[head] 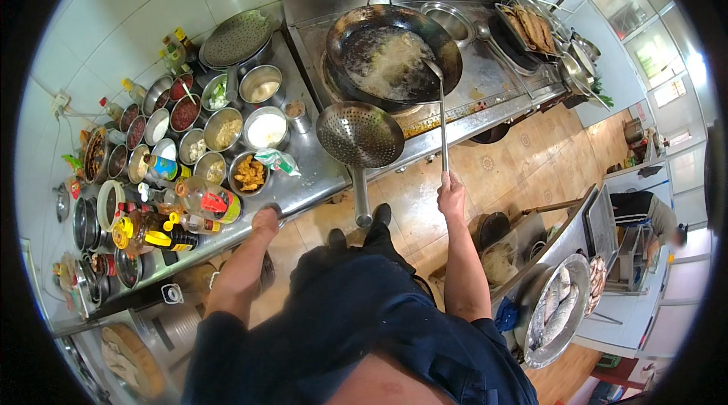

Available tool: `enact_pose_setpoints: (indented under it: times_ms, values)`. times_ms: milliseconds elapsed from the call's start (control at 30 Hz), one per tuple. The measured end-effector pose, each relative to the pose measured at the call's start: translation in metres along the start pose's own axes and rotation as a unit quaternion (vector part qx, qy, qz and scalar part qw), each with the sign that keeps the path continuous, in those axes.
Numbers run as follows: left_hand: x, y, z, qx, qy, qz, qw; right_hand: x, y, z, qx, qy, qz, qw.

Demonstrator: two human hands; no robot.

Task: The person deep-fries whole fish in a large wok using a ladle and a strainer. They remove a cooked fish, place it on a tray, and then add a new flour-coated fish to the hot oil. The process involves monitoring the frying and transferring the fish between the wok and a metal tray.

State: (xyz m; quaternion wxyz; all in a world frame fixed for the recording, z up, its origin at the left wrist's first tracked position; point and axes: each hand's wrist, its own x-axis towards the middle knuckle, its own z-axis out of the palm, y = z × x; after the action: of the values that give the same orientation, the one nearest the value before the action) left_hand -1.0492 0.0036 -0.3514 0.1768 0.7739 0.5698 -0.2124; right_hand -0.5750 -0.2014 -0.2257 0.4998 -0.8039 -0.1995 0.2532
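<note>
My right hand [451, 195] grips the end of a long metal ladle [443, 120], whose bowl dips into the right side of a large wok [341, 35]. Bubbling, foamy oil [392, 61] fills the wok's bottom; what is under the foam is hard to make out. A perforated metal strainer [360, 135] lies between the wok and the stove's front edge, its handle pointing towards me, with no hand on it. My left hand [265, 222] is at the front edge of the steel counter [301, 189], by a small dark thing; its fingers are mostly hidden.
Several metal bowls of seasonings [223, 129] crowd the left counter, with sauce and oil bottles [207, 200] in front. Fried fish [526, 27] lie on a rack at the stove's right. Behind on the right are a basin of whole fish [554, 314] and another person [654, 217], bent over.
</note>
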Motion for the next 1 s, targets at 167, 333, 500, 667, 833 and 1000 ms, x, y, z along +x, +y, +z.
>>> enact_pose_setpoints:
  times_ms: [167,333,500,667,833,1000]
  values:
    - [0.004,-0.001,0.007,0.025,0.009,0.002,1.0,-0.002,-0.001,0.002,0.02,-0.002,-0.003,1.0]
    - [-0.001,0.003,-0.005,0.004,-0.014,-0.005,1.0,0.001,0.003,0.0,0.032,-0.016,0.002,0.999]
    - [-0.007,0.007,-0.012,0.013,-0.015,-0.008,1.0,0.002,0.008,0.001,0.012,-0.001,-0.005,1.0]
    - [-0.004,0.005,-0.009,0.01,-0.012,-0.009,1.0,-0.004,-0.001,0.001,0.017,-0.001,0.008,1.0]
    - [-0.003,0.004,-0.008,0.019,-0.013,0.009,1.0,-0.004,-0.003,0.001,0.021,-0.003,0.007,1.0]
    - [-0.012,0.01,-0.019,0.014,-0.005,0.008,1.0,0.0,0.003,0.001,0.024,-0.003,0.002,1.0]
